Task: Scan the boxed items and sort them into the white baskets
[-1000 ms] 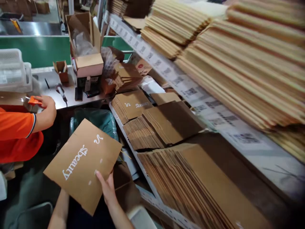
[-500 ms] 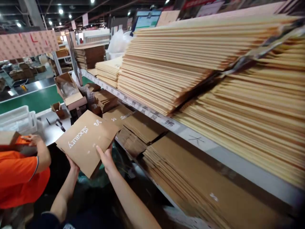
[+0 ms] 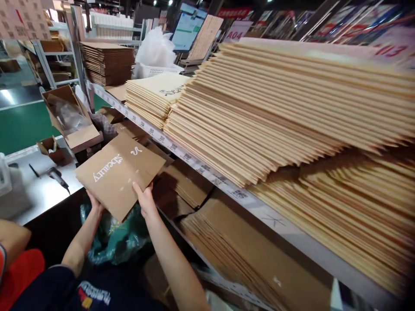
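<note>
Between my two hands is a flat brown cardboard box [image 3: 113, 181] with white "sbeauty" lettering, its printed face turned up. My left hand [image 3: 94, 202] grips its near left edge, with the fingers partly hidden beneath. On the right side, my right hand [image 3: 145, 199] clasps the box with the thumb on top and the fingers underneath. Just beyond the right edge lie stacked flat brown boxes [image 3: 191, 183] on the lower shelf. Below the held box is a green plastic bag [image 3: 119, 242].
Padded yellow envelopes [image 3: 246, 116] are piled on the upper shelf, whose white edge [image 3: 201, 167] runs along my right. A barcode scanner [image 3: 58, 178] rests on the table [image 3: 69, 198], near an open carton [image 3: 69, 114]. A co-worker's arm [image 3: 13, 242] shows at lower left.
My view has turned right and shifted, so the co-worker has mostly left the frame and more of the green bag shows. Both hands still hold the box.
</note>
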The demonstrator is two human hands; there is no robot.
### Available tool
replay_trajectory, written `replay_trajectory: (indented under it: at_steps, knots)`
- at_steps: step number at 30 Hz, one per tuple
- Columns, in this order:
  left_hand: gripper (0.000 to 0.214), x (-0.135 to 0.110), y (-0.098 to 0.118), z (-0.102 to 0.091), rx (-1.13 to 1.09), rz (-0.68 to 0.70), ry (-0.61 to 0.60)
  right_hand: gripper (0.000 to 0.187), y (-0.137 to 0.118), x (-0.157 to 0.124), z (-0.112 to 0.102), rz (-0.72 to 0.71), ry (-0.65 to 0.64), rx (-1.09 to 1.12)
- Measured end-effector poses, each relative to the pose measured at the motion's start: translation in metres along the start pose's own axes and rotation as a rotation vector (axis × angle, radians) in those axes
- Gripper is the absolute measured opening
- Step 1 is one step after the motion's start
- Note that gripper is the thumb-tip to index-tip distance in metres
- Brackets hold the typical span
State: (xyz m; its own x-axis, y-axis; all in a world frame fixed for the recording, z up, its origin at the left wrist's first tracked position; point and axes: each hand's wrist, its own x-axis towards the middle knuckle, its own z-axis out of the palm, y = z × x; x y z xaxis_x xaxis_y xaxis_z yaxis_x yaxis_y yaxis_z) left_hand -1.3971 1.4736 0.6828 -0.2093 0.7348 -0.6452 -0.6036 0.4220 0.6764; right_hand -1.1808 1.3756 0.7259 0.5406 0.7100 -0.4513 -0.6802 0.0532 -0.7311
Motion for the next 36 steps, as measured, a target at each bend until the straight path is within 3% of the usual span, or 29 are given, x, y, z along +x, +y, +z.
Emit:
replay_trajectory:
  at_steps: [7,14,23,29,36]
  knots:
    - [0.077,0.011,-0.025,0.039,0.018,-0.16,0.001,0.099,-0.026,0.041,-0.009,0.039,0.099,-0.018]
    - [0.086,0.014,-0.038,0.067,0.096,-0.237,0.037,0.098,-0.045,0.067,-0.028,0.057,0.136,-0.02]
    - [0.086,0.018,-0.061,0.088,0.038,-0.3,0.041,0.098,-0.063,0.067,-0.055,0.111,0.166,-0.085]
    - [0.084,0.021,-0.063,0.094,0.03,-0.336,0.043,0.098,-0.064,0.07,-0.057,0.126,0.2,-0.097]
    - [0.085,0.032,-0.075,0.101,-0.041,-0.389,-0.029,0.109,-0.078,0.076,-0.061,0.124,0.211,-0.149]
